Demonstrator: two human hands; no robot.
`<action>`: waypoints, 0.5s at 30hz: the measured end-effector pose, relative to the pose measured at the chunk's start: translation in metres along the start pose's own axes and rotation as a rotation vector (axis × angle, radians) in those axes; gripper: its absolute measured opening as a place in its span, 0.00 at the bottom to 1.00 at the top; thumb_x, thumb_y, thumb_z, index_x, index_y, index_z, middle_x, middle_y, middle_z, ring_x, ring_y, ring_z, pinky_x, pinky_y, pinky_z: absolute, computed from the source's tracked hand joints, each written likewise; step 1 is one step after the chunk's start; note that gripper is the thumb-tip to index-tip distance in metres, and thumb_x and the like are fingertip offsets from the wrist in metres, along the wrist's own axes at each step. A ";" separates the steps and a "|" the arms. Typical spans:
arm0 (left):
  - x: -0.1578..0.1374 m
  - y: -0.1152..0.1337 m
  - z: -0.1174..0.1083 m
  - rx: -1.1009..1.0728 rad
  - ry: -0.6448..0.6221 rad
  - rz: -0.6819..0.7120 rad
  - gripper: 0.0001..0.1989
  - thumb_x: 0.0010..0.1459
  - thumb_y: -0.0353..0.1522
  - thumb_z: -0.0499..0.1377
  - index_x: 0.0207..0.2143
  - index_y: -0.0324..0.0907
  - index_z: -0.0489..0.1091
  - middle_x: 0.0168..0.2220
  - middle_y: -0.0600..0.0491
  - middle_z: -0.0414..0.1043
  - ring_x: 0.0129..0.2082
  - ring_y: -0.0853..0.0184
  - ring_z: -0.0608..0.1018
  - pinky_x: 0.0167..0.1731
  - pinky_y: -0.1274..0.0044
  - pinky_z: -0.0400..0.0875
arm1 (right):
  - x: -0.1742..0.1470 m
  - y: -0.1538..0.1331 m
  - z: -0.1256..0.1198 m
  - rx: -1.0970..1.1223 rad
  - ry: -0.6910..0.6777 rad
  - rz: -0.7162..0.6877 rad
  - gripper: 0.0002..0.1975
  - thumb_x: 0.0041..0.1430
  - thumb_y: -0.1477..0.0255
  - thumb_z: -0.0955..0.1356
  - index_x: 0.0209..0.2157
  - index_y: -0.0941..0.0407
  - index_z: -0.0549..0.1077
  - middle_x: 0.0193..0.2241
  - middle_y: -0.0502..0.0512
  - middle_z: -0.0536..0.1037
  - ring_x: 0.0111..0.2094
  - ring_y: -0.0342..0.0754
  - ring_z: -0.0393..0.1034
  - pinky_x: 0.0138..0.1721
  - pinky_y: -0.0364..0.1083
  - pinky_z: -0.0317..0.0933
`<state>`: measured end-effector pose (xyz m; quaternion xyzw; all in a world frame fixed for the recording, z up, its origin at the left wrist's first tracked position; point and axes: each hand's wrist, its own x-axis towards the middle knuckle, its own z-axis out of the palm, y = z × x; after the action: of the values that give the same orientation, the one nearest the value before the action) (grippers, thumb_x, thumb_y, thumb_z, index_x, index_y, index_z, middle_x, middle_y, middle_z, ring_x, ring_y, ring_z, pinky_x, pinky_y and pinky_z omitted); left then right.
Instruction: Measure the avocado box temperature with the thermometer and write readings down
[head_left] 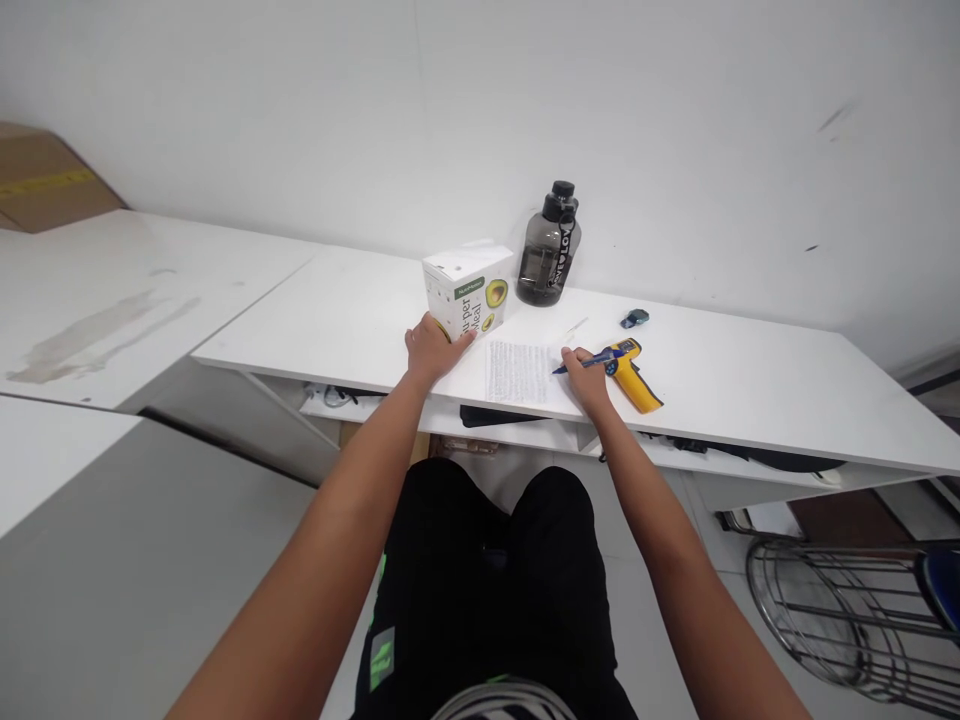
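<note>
My left hand (pixel 433 350), arm stretched forward, grips the lower left of a white avocado-printed meal box (pixel 466 282), thumb along its front. My right hand (pixel 585 382), fingers curled, holds a blue pen (pixel 601 359), tip by the right edge of a densely written sheet (pixel 517 372). From the sheet, the box stands at eleven o'clock, a dark water bottle (pixel 538 262) near one, a yellow pistol-grip meter (pixel 637 385) at three.
</note>
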<state>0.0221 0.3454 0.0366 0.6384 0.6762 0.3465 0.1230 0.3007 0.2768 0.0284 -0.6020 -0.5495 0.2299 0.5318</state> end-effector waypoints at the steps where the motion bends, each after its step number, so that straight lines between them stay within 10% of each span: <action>1: 0.000 0.000 0.000 0.000 0.000 -0.001 0.43 0.51 0.58 0.58 0.60 0.40 0.57 0.61 0.35 0.69 0.64 0.45 0.68 0.66 0.57 0.52 | -0.001 -0.001 0.000 -0.003 0.002 0.001 0.22 0.59 0.50 0.66 0.21 0.51 0.64 0.19 0.45 0.63 0.28 0.47 0.61 0.37 0.47 0.59; 15: 0.000 -0.001 -0.002 -0.008 0.001 0.009 0.40 0.51 0.58 0.58 0.58 0.42 0.58 0.59 0.35 0.70 0.63 0.45 0.69 0.66 0.56 0.53 | -0.001 0.004 0.002 0.147 0.020 0.025 0.39 0.59 0.34 0.55 0.30 0.53 0.76 0.12 0.45 0.62 0.19 0.47 0.61 0.28 0.46 0.57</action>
<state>0.0203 0.3444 0.0376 0.6406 0.6722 0.3500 0.1235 0.3007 0.2775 0.0242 -0.5706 -0.5183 0.2703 0.5768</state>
